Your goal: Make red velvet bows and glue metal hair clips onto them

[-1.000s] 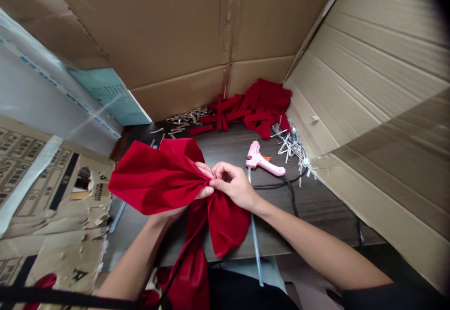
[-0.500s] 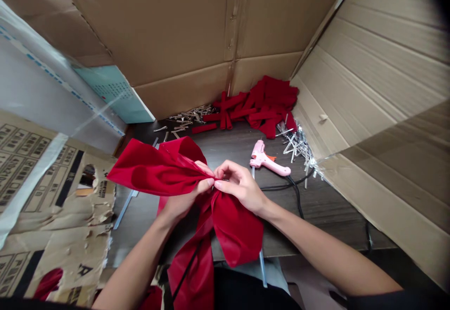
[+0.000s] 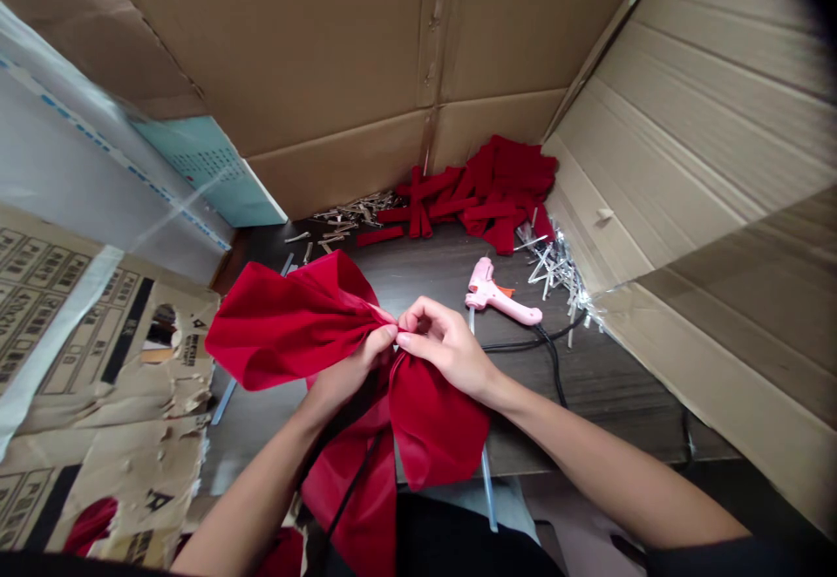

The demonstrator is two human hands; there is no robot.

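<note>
A large red fabric bow (image 3: pixel 294 320) is bunched at its middle between my two hands, above the front of the table. My left hand (image 3: pixel 357 363) is closed on the gathered centre, thumb on top. Pressed up against it, my right hand (image 3: pixel 445 346) pinches the same centre with thumb and fingertips. One wide loop fans out to the left. Another loop (image 3: pixel 438 424) hangs below my right hand, and long tails (image 3: pixel 359 498) drop toward my lap. The fingers hide the very middle of the bow.
A pink glue gun (image 3: pixel 497 292) with a clear glue stick and black cable lies right of my hands. Behind are red fabric strips (image 3: pixel 458 198), metal clips (image 3: pixel 359 211) and silvery twist ties (image 3: pixel 555 268). Cardboard walls (image 3: pixel 327 54) enclose the table (image 3: pixel 608 385).
The left loop has turned and spread, its outer end now lower and rounder. The right loop has shifted slightly up. Both hands keep their pinch at the centre.
</note>
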